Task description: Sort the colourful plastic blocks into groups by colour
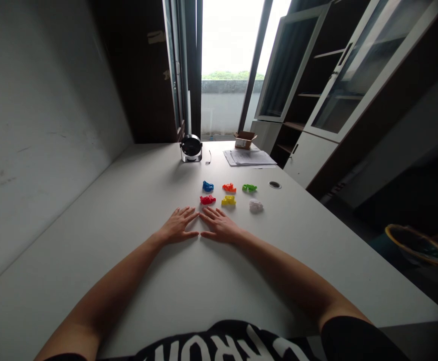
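hands (pixel 176 226) flat, splayed | red piece (pixel 207 200) lumpy, irregular | table (pixel 198 286) smooth, white

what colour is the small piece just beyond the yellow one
The piece is bright orange, seen in the head view.

Left arm (pixel 126 276) and right arm (pixel 282 265) stretched forward, angled inward. Left grip (pixel 176 226) and right grip (pixel 222 227), both bare hands, lay palm-down, fingers (pixel 191 217) spread, tips nearly meeting, thumbs (pixel 191 234) pointing at each other.
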{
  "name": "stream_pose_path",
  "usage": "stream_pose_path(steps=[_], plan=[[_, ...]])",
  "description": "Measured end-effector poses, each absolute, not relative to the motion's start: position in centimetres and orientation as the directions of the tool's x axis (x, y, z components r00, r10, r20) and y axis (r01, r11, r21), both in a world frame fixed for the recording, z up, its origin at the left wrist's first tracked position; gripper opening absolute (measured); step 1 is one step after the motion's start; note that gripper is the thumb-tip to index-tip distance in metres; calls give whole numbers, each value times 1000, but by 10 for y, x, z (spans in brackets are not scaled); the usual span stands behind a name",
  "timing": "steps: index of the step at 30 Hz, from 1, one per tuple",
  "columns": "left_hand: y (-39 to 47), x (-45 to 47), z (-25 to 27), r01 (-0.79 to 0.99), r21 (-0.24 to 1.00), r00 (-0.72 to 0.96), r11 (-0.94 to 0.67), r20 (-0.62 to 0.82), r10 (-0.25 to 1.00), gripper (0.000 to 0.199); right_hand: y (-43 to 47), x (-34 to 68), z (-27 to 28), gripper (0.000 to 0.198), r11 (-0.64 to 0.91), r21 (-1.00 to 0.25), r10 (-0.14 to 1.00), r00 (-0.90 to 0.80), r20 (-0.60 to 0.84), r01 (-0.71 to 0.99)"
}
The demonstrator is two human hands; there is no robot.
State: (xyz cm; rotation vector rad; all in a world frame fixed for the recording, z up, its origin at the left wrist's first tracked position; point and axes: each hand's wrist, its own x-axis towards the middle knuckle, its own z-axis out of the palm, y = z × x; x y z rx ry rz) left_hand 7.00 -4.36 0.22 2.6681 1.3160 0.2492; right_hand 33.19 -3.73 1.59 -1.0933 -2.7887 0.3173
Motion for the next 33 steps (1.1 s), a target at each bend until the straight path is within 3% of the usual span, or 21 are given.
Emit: stream_pose_path(steps=[33], plan=[[-44, 70, 3, 771, 223, 594, -596, 85, 800, 76, -39, 333, 18, 82, 710, -252, 687, -725, 43, 658]])
